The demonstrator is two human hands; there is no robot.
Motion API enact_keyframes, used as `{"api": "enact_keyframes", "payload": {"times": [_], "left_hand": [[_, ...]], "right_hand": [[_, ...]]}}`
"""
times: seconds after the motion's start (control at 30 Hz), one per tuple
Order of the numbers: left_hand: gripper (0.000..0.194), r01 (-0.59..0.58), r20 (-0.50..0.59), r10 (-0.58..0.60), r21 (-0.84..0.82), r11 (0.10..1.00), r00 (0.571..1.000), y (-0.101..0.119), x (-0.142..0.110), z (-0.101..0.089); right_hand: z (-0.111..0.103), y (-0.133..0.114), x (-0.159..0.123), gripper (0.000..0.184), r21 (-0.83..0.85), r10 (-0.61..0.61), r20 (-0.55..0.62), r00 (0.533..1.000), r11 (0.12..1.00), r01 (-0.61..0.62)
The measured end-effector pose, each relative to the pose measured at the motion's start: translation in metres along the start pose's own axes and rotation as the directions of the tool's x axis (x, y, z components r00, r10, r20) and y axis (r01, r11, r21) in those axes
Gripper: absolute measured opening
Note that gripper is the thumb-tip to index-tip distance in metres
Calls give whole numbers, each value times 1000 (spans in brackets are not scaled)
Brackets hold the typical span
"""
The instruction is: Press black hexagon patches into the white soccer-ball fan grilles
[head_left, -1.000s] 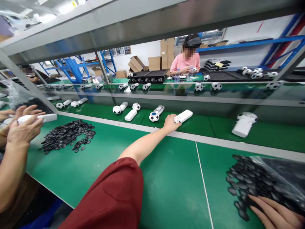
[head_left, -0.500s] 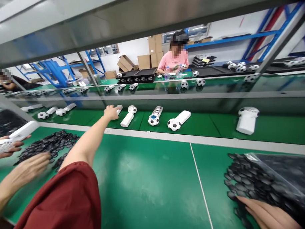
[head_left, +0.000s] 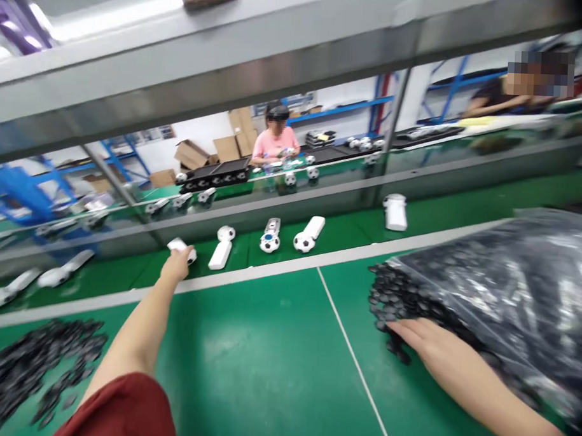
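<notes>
My left hand (head_left: 175,266) reaches out to the conveyor belt (head_left: 347,236) and closes on a white handheld fan (head_left: 181,246) with a football-patterned head. My right hand (head_left: 423,337) lies flat, fingers stretched, on a heap of small black parts (head_left: 403,292) that spills from a clear plastic bag (head_left: 508,295). Other white fans lie on the belt: one (head_left: 221,252) just right of my left hand, two more (head_left: 270,236) (head_left: 308,234) further right, and another (head_left: 395,212) beyond.
A second heap of black parts (head_left: 32,368) lies at the left on the green table (head_left: 267,357). More fans (head_left: 64,270) lie on the belt at left. A metal shelf frame (head_left: 229,69) runs overhead. A person in pink (head_left: 275,141) works across the line; another sits at far right (head_left: 515,92).
The view has swung right and blurred. My left hand has closed on the fan at the belt's near edge. My right hand lies higher on the black parts. The neighbour's hands have left the view.
</notes>
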State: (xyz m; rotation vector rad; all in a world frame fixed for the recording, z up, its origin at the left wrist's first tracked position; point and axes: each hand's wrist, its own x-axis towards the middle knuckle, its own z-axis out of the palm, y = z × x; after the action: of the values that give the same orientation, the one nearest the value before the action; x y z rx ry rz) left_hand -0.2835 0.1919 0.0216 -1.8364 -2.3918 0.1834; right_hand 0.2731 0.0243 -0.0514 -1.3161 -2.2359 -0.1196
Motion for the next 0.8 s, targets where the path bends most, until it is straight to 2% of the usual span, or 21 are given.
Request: {"api": "enact_keyframes", "payload": {"times": [0.17, 0.27, 0.33, 0.4, 0.47, 0.57, 0.63, 0.7, 0.73, 0.8], "left_hand": [[54, -86, -11, 86, 23, 996, 996, 18, 13, -5], [51, -104, 20, 104, 4, 995, 994, 19, 16, -21], [51, -108, 17, 108, -43, 993, 994, 18, 8, -36], [55, -125, 17, 128, -129, 984, 992, 19, -14, -51], [57, -175, 27, 184, -195, 965, 983, 28, -51, -62], [58, -283, -33, 281, -63, 957, 959, 60, -124, -69], [54, -468, -52, 466, -43, 883, 883, 90, -170, -67], [54, -596, -51, 594, -49, 801, 803, 119, -202, -62], [59, -661, -33, 661, -73, 747, 750, 132, -212, -59], [69, -796, -15, 803, -140, 589, 596, 147, -218, -54]], "right_hand": [[-2, -7, 19, 23, -136, -2, 115, 993, 991, 18], [-6, -15, 28, 14, -198, -1, 112, 994, 980, 24], [-7, -20, 30, 8, -207, 12, 129, 992, 978, 15], [-8, -22, 31, 10, -193, 17, 158, 987, 981, 14], [-9, -22, 32, 14, -163, 23, 191, 981, 987, 9], [-13, -20, 34, 12, -127, 63, 240, 969, 991, -33], [-16, -19, 36, 12, -134, 72, 282, 957, 990, -35], [-19, -18, 38, 15, -149, 59, 312, 948, 989, -12], [-20, -18, 38, 19, -154, 48, 322, 946, 988, 3], [-23, -18, 38, 27, -166, 39, 330, 943, 986, 17]]}}
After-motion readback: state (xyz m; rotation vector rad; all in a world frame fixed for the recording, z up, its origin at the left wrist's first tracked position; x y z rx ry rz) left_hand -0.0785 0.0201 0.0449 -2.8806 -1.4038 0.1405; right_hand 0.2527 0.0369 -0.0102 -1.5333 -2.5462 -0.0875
